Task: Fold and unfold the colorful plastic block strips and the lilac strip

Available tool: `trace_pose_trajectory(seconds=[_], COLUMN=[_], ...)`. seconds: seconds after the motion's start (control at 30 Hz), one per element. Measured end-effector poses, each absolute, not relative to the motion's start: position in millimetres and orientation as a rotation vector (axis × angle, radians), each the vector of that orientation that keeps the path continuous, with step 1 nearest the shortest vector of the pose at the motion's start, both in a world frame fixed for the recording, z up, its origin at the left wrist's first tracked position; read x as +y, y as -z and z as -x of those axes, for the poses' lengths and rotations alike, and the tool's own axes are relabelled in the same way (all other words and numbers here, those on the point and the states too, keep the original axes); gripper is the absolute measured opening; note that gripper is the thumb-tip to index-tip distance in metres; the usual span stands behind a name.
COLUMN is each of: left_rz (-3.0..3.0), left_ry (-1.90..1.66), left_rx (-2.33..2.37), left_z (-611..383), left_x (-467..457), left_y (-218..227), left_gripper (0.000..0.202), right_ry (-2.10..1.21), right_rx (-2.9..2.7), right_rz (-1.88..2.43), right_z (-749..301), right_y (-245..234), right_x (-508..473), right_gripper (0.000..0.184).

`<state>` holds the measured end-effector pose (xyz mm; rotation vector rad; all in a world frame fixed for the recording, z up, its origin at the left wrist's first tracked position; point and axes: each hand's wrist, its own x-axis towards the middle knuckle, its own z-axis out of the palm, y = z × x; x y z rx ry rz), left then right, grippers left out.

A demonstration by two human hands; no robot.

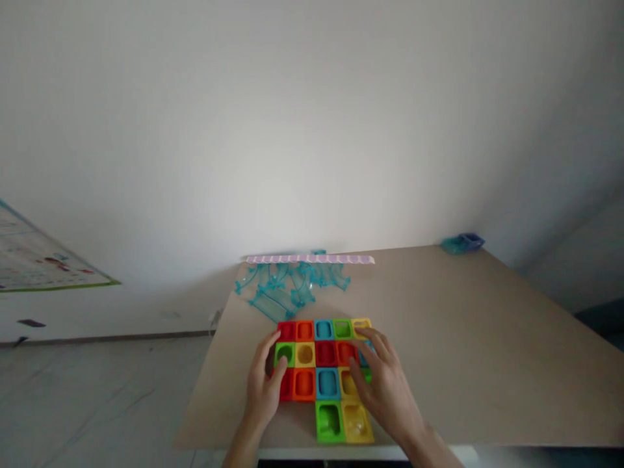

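Observation:
Coloured square plastic blocks [327, 354], each with a hollow top, sit edge to edge in a flat grid near the table's front. Red, orange, blue, green and yellow ones make up the rows, and a green block [330, 422] and a yellow block [357, 422] extend towards me. My left hand [263, 376] curves round the grid's left side, thumb and fingers against the edge blocks. Across the right-hand columns lies my right hand [383, 374], its fingers bent onto the blocks and partly covering them. Both hands appear to grip the grid from opposite sides.
Behind the grid, several see-through turquoise plastic pieces [275, 299] lie in a loose heap. A lavender-and-white strip [312, 259] runs along the wall behind them. Blue and teal items [463, 243] rest at the far right corner of the table [463, 351].

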<state>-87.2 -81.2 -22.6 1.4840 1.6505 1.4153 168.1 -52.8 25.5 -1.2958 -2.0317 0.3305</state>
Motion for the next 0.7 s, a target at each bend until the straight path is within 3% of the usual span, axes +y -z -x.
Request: trace_pose_trajectory(seconds=[0.3,0.47,0.7], left_rz=[-1.248,-1.179,-1.357], left_ry=[-1.447,-1.382,-1.277], left_rx=[1.429,1.707,1.779], left_z=[96.3,98.7,102.1], left_x=[-79.9,-66.6,-36.2], left_y=[24.0,25.7,21.0], left_gripper=[0.05,0.049,0.026], right_ry=[-0.414,-0.397,-0.372], right_rx=[-2.449,-2.526,-2.587], right_rz=[1.311,1.298,1.268], right_z=[-89.5,-77.6,-81.3], right_y=[-44.3,-38.0,-39.2], right_x=[3.4,6.2,4.0], right_gripper=[0.033,0.036,0.062])
